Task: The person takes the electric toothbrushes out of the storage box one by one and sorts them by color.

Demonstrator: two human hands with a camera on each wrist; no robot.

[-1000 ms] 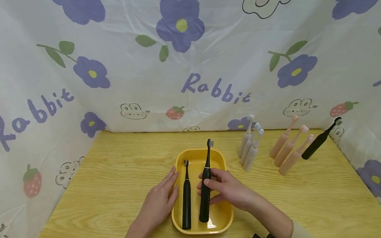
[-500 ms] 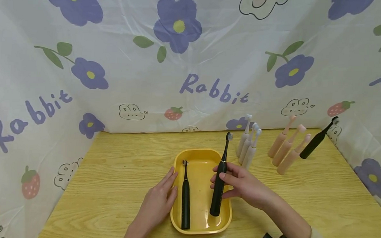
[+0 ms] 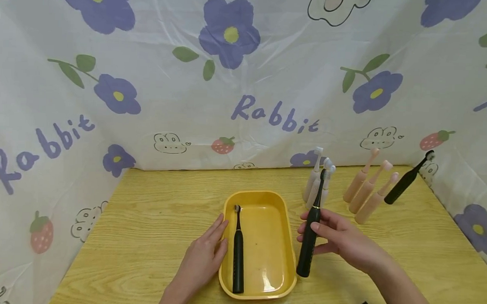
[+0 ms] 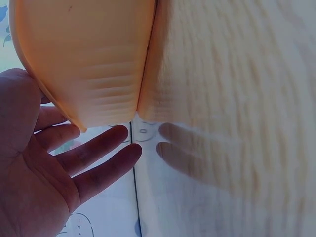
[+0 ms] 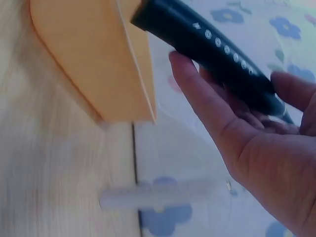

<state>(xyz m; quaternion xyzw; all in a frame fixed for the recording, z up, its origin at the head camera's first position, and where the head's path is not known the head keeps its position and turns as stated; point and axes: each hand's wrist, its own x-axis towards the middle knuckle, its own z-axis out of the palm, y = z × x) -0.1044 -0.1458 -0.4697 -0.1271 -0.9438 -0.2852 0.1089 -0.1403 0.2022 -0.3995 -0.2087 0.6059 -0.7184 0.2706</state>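
My right hand grips a black electric toothbrush between thumb and fingers, brush head up and slightly tilted. It hangs just past the right rim of the yellow tray; in the right wrist view the toothbrush handle shows a row of white marks. Another black electric toothbrush lies inside the tray, along its left side. My left hand rests against the tray's left rim. The left wrist view shows fingers extended beside the tray wall.
White electric toothbrushes stand behind the held one, partly hidden by it. To their right are pink electric toothbrushes and a black electric toothbrush near the table's right back. A patterned cloth rises behind the wooden table.
My right hand has carried the black electric toothbrush from over the tray to the right, past its rim. The left hand and the other toothbrush in the tray have stayed in place.
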